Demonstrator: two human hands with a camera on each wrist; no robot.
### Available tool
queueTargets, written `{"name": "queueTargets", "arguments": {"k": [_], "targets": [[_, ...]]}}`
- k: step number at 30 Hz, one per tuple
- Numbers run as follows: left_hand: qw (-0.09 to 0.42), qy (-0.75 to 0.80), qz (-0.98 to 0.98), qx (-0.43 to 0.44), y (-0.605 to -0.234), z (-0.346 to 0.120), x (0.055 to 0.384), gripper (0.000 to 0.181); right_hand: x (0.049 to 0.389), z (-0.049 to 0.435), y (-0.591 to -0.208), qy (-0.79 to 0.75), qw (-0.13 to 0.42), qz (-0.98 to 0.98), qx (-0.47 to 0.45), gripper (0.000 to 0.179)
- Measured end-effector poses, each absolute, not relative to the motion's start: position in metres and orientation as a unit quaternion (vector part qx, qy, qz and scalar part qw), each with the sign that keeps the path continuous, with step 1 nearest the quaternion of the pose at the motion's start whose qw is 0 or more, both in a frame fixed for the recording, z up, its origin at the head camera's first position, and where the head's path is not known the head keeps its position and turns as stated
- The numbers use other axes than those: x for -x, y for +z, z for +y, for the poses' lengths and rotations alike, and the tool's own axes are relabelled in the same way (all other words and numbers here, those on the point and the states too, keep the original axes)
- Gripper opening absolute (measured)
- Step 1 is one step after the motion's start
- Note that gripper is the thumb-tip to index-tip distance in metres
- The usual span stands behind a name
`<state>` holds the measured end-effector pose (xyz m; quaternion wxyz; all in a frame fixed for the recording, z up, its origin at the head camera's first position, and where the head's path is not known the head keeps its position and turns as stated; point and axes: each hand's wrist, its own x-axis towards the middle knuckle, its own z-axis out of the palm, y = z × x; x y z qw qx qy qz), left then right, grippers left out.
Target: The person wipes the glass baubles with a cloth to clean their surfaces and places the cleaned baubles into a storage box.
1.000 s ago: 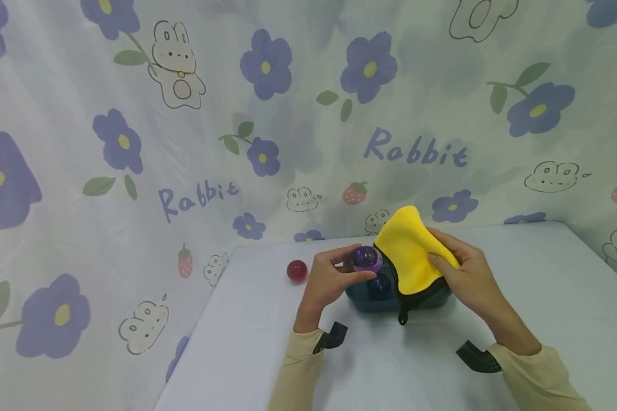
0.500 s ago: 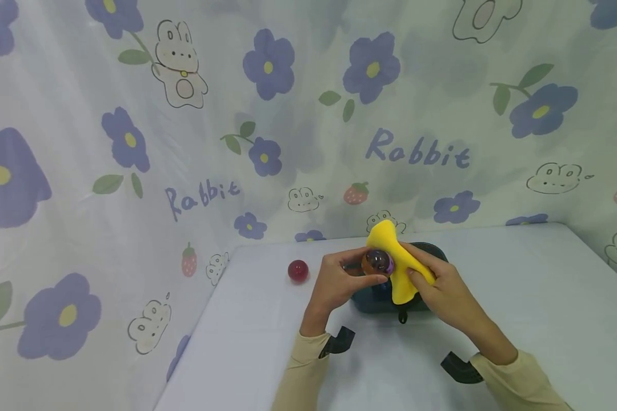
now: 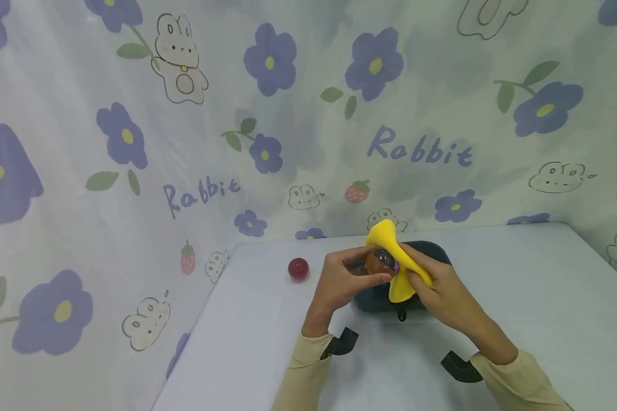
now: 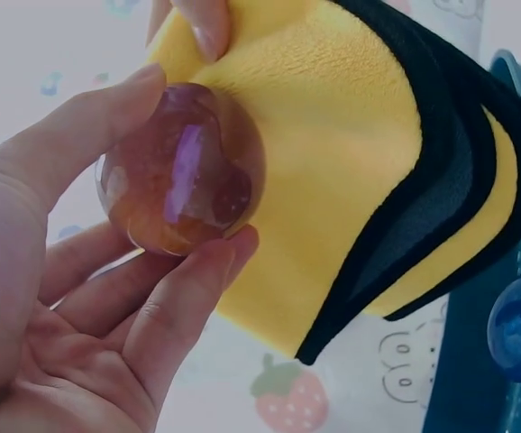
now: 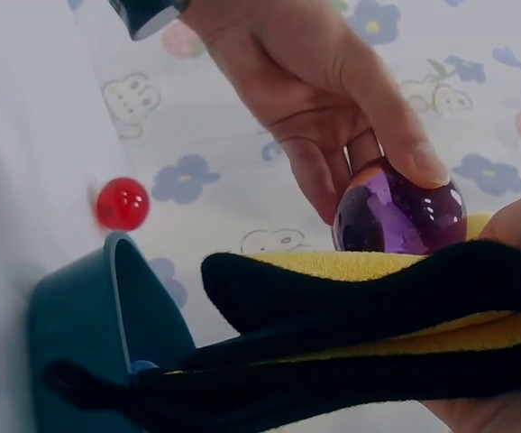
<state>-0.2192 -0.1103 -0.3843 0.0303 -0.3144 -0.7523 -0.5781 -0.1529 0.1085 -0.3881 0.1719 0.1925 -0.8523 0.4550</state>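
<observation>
A clear purple ball sits between the thumb and fingertips of my left hand. Folded in my right hand is a yellow cloth with black edging, pressed against the ball's right side. Both hands are raised over a dark teal basin. Inside the basin, a blue ball shows in the left wrist view. The cloth's black hanging loop dangles by the basin wall in the right wrist view.
To the left of the basin, a red ball lies on the white table. A curtain printed with rabbits and flowers stands behind the table.
My right hand has brought the cloth left and down onto the ball. My left hand has shifted slightly right with the ball, which has turned in its fingers. The red ball stays put.
</observation>
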Motion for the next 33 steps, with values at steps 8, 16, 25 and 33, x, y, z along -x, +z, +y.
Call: {"name": "queueTargets", "arguments": {"k": [8,16,25,33], "targets": [[0.037,-0.583,-0.757,0.293,-0.3843,-0.1090,0.2188,0.052,0.1515,0.1069,-0.3879,0.442,0.189,-0.854,-0.199,0.057],[0.057,-0.577,-0.763,0.286,-0.3847,-0.1092,0.2176,0.054,0.1504,0.1041,-0.3876,0.407,0.227,-0.858,-0.215,0.059],[0.062,-0.555,-0.773,0.300,-0.3798,-0.1081,0.2145,0.052,0.1484,0.1037,-0.3870,0.376,0.257,-0.856,-0.243,0.062],[0.070,-0.528,-0.784,0.319,-0.3789,-0.1048,0.2111,0.046,0.1474,0.1048,-0.3875,0.345,0.273,-0.859,-0.263,0.063]]}}
